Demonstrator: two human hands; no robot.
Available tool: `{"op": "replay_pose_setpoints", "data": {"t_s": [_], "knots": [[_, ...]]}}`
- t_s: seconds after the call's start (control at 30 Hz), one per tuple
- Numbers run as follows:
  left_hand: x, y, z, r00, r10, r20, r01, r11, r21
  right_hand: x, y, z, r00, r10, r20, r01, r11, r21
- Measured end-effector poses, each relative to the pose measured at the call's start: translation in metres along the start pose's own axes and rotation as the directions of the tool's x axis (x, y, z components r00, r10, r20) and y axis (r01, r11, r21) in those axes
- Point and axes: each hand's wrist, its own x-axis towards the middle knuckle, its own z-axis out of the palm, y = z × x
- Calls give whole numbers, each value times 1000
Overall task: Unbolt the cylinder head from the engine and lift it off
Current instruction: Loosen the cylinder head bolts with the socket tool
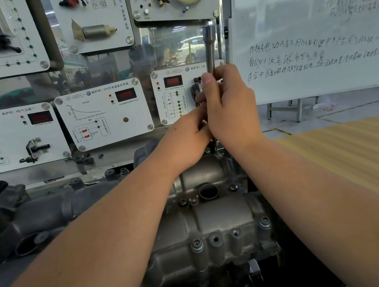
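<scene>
While both my hands are wrapped around the wrench [210, 47], my right hand [230, 109] is clamped on its upright shaft and my left hand [187, 141] closes round it just beneath, so the grip sits directly above a bolt at the far edge of the cylinder head [210, 215]. That head lies below my grip and reaches back toward me, with more bolts [197, 244] along its near edge. I judge this step needs the shaft kept plumb over the bolt, steady downward pressure so the socket stays seated, and a smooth turn, not a jerk.
</scene>
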Motion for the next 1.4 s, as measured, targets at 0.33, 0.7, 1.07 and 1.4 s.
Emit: {"op": "replay_pose_setpoints", "data": {"t_s": [0.33, 0.7, 1.07, 1.4], "knots": [[0, 1, -1, 1000, -6, 5, 6, 999, 44, 0, -1, -1, 1000, 18, 20, -19, 1000, 25], [-4, 6, -3, 1000, 20, 5, -20, 1000, 19, 0, 0, 0, 1000, 15, 24, -16, 1000, 26], [-3, 3, -2, 1000, 22, 8, -22, 1000, 11, -1, -1, 1, 1000, -21, 20, 22, 999, -32], [-3, 4, -1, 1000, 17, -17, -17, 1000, 26, -1, 0, 2, 998, -53, 25, 54, 998, -38]]}}
